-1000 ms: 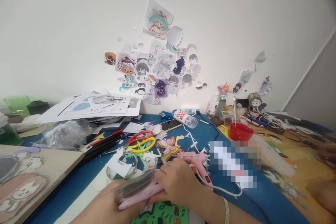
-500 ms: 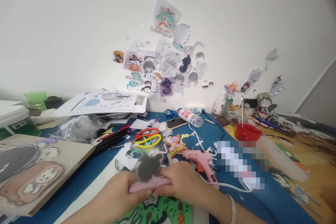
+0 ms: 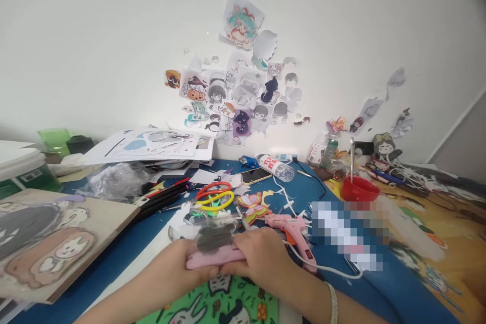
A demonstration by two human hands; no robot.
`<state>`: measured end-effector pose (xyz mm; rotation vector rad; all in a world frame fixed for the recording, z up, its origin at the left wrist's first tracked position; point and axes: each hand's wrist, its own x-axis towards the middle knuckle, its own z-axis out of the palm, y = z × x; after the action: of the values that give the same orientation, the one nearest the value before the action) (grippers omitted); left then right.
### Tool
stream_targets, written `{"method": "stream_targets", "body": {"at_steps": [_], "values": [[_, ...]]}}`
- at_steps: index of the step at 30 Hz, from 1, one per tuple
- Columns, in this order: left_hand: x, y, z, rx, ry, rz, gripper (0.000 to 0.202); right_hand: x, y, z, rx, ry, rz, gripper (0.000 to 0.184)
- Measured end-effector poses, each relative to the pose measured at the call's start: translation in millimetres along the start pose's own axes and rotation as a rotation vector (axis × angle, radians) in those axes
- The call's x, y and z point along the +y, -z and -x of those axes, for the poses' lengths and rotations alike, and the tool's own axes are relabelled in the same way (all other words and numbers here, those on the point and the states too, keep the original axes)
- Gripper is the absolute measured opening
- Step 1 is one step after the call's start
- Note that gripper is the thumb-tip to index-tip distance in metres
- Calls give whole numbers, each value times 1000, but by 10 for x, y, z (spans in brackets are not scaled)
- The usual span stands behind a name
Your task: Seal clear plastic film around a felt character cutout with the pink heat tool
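Both hands are closed on a pink piece (image 3: 216, 256) with a flat dark grey figure (image 3: 214, 239) standing up along its far side; the exact kind I cannot make out. My left hand (image 3: 184, 266) grips its left end, thumb toward me. On the right end, my right hand (image 3: 258, 258) has its fingers over the top and its thumb below. Under the hands lies a green painted sheet (image 3: 205, 296) with a white rabbit and other animals. Just right of my right hand rests a pink glue gun (image 3: 296, 233) with a white cord.
Red and yellow-handled scissors (image 3: 216, 200), butterfly cutouts (image 3: 254, 202), a phone (image 3: 256, 176) and a water bottle (image 3: 275, 167) lie beyond the hands. A painted board (image 3: 64, 243) stands out at left. At right are a red bowl (image 3: 359, 190) and a blurred patch.
The pink piece and both hands are slightly higher in view. The grey figure now looks lower and flatter, tilted back. More of the green sheet shows.
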<state>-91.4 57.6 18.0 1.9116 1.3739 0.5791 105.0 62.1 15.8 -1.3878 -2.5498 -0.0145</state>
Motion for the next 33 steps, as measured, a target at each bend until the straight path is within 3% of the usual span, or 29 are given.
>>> {"method": "stream_targets", "body": {"at_steps": [4, 9, 13, 16, 22, 26, 29, 33], "values": [[-18, -3, -5, -5, 5, -88, 28, 14, -4, -1, -71, 56, -67, 61], [20, 21, 1, -6, -39, 18, 26, -2, -7, 5, 23, 21, 31, 60], [88, 85, 10, -95, -26, 10, 28, -14, 44, 14, -33, 16, -20, 55], [111, 121, 14, -128, -79, 115, 36, -9, 77, 23, 10, 17, -57, 53], [110, 103, 28, -73, -68, 88, 38, -4, 69, 13, 43, -11, -30, 55], [111, 60, 41, -39, -88, 198, 39, -6, 42, 4, 87, 30, 1, 56], [95, 35, 47, -37, -32, 195, 40, -5, 26, 0, 86, 16, 12, 56], [84, 24, 66, -46, -156, 250, 44, -4, 4, -3, 175, 85, 55, 59]]}}
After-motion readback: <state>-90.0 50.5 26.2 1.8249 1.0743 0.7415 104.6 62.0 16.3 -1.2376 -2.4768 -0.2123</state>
